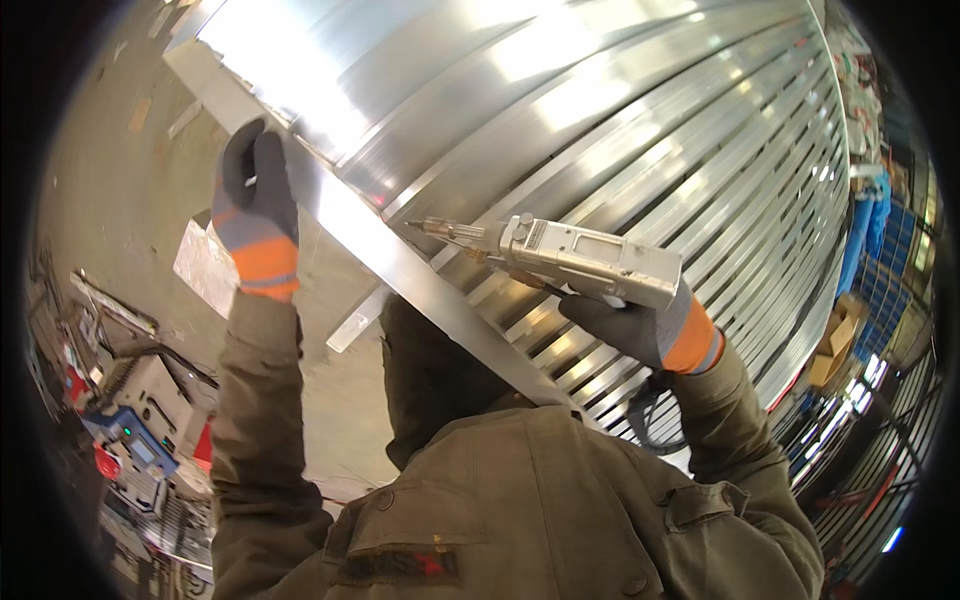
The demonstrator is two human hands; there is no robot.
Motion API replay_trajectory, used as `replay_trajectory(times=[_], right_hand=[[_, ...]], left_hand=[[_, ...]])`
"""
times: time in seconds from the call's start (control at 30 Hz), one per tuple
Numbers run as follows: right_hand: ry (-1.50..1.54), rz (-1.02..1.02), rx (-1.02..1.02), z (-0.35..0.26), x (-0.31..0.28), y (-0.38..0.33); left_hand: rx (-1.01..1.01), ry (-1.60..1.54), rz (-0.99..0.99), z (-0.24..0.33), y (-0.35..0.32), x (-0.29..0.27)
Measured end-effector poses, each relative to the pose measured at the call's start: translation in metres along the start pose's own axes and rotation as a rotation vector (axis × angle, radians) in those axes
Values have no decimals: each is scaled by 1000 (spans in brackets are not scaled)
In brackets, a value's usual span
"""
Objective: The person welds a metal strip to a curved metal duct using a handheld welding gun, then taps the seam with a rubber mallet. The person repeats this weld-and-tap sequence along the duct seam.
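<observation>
My right hand [640, 325], in a grey and orange glove, is closed around a silver handheld welding gun [590, 262], apparently a laser type. Its thin nozzle points left, just above the inner side of a flat metal edge bar [370, 245]. A small red light spot shows on the metal beyond the nozzle tip. On the bar's outer edge, further up to the left, my left hand [257, 205] has its gloved fingers curled against the metal. Long shiny metal slats [640, 190] run away from the bar to the upper right; the gun is over them.
A short metal strip [358, 318] juts out from under the bar. At lower left stands a machine with a blue panel [135, 440], near scattered metal pieces. A cardboard box [838, 340] and blue sheeting [868, 235] lie on the right. A dark cable loop [655, 415] hangs beside my right forearm.
</observation>
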State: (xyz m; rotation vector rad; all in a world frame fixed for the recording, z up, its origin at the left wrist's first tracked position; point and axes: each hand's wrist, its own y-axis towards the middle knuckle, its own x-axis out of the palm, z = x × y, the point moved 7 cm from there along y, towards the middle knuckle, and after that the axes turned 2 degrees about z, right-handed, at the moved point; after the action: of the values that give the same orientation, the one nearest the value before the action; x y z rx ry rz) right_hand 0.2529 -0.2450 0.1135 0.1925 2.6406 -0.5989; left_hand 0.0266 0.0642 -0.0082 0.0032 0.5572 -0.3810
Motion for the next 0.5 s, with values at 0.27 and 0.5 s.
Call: replay_trajectory(times=[0.27,0.5], right_hand=[[29,-30,-59,5,17,4],[-49,-10,-91,2,16,6]], left_hand=[[-668,-609,216,-92,-179,50],[-276,-387,-160,-15,-206,75]])
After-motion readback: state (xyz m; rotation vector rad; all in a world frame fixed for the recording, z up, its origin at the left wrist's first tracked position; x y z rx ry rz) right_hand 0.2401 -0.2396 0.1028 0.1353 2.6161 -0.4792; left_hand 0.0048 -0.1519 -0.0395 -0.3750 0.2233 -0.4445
